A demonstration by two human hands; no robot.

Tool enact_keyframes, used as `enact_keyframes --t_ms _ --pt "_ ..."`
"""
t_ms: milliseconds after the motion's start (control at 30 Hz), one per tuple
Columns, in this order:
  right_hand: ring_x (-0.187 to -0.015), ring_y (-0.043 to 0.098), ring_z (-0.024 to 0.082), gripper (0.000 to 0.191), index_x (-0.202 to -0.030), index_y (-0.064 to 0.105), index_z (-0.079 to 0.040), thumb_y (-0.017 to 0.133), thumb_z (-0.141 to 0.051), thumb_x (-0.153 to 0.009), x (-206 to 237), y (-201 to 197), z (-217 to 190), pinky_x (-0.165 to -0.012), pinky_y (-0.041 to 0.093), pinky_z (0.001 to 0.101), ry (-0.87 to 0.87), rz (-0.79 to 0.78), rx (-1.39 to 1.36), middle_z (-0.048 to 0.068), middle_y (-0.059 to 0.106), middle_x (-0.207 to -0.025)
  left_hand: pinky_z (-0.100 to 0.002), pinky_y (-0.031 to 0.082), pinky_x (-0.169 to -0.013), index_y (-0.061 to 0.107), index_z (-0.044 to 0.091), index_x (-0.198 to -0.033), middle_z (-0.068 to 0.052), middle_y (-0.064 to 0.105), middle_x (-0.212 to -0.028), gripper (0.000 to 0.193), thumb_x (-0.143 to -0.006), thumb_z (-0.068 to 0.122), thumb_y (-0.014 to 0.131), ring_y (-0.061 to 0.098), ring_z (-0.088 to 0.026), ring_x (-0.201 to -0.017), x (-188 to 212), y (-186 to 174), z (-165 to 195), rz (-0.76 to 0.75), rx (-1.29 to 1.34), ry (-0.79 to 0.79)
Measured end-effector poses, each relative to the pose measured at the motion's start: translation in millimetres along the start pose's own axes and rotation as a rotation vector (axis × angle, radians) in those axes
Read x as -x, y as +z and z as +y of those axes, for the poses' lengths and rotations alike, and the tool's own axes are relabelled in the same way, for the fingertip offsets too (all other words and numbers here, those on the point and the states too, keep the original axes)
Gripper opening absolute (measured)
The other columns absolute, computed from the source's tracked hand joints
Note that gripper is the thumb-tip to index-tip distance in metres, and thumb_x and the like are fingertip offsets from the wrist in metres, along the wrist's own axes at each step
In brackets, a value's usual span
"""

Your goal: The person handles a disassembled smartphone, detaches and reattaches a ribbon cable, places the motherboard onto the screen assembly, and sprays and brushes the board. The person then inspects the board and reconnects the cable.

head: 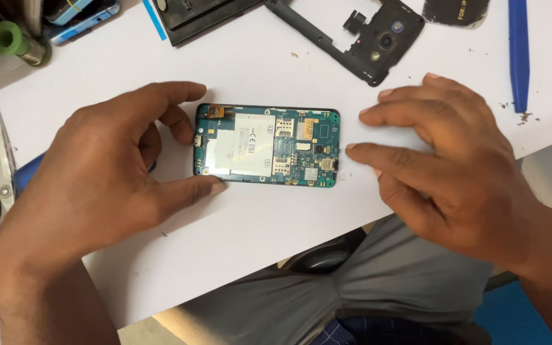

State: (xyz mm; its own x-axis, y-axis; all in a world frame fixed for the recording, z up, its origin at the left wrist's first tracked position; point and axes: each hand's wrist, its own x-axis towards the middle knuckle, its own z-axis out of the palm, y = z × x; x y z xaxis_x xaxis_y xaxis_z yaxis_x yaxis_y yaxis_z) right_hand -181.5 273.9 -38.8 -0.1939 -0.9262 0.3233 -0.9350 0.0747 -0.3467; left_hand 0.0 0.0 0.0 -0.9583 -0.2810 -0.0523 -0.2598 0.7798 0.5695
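Basically: white desk (276, 223) fills most of the view, its edge running diagonally lower left to right, with the person's grey-clad lap below it.

Left hand (91, 185) rests on the desk at the phone's left end. Its fingers are spread into a wide C around that end: index curled over the top-left corner, thumb tip against the bottom edge near the left corner. It braces the phone and does not lift it.

Right hand (461, 166) lies flat-ish on the desk just right of the phone, fingers loosely spread and extended, holding nothing. Fingertips point at the phone's right end; the lower one sits just beside it, and I cannot tell if it touches.

Phone (266, 145) lies flat mid-desk, long side left-right, back cover off. Green board is exposed, with a silver shield over the left-centre and small metal slots to the right.

Black rear frame (352, 38), with camera holes, lies above the phone, well apart from it.

Scissors (2, 163) sit at the far left edge, partly behind the left wrist.

Blue pry tool (519, 54) stands near-vertical at the upper right, tip down, with small specks of debris by the tip.

Green-capped tool (14, 39) is in the top-left corner.
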Motion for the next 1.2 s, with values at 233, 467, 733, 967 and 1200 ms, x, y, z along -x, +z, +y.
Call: enact_keyframes --t_ms 233,467,733,967,1200 --pt "-0.128 0.056 0.027 0.028 -0.112 0.076 -0.017 0.072 -0.013 -0.085 1 4 1 -0.118 0.037 0.0620 -0.017 -0.025 -0.005 0.008 0.061 -0.128 -0.028 0.041 -0.047 0.068 0.002 -0.130 -0.003 0.070 -0.094 0.079 -0.057 0.018 0.093 0.046 -0.013 -0.056 1 0 1 0.018 -0.016 0.049" --pt "-0.128 0.056 0.027 0.031 -0.115 0.074 -0.017 0.073 -0.016 -0.084 2 5 5 -0.119 0.036 0.0623 -0.019 -0.060 0.036 0.009 0.061 -0.130 -0.027 0.041 -0.045 0.069 0.004 -0.130 -0.003 0.069 -0.093 0.075 -0.060 0.016 0.093 0.047 -0.011 -0.054 -6 2 -2 -0.012 0.027 0.058" --pt "-0.123 0.058 0.023 0.024 -0.112 0.075 -0.015 0.071 -0.015 -0.089 4 7 0 -0.117 0.041 0.0607 0.013 -0.018 0.057 0.008 0.063 -0.126 -0.029 0.046 -0.052 0.069 0.003 -0.129 -0.004 0.071 -0.095 0.076 -0.058 0.017 0.093 0.055 -0.014 -0.060 -5 3 0 0.017 -0.006 0.086" --pt "-0.112 0.061 0.023 0.023 -0.110 0.077 -0.012 0.070 -0.018 -0.089 4 10 -1 -0.115 0.044 0.0582 -0.003 -0.032 0.134 0.009 0.065 -0.124 -0.037 0.051 -0.065 0.070 0.006 -0.129 -0.008 0.072 -0.095 0.072 -0.062 0.021 0.093 0.065 -0.022 -0.072 0 0 -7 0.011 -0.009 0.053" --pt "-0.120 0.060 0.026 0.028 -0.115 0.075 -0.008 0.077 -0.018 -0.089 2 7 -13 -0.116 0.049 0.0497 0.100 -0.007 0.149 0.008 0.065 -0.128 -0.043 0.054 -0.080 0.068 0.000 -0.123 -0.012 0.074 -0.101 0.066 -0.064 0.017 0.090 0.070 -0.029 -0.091 6 -4 -12 0.089 0.034 0.188"
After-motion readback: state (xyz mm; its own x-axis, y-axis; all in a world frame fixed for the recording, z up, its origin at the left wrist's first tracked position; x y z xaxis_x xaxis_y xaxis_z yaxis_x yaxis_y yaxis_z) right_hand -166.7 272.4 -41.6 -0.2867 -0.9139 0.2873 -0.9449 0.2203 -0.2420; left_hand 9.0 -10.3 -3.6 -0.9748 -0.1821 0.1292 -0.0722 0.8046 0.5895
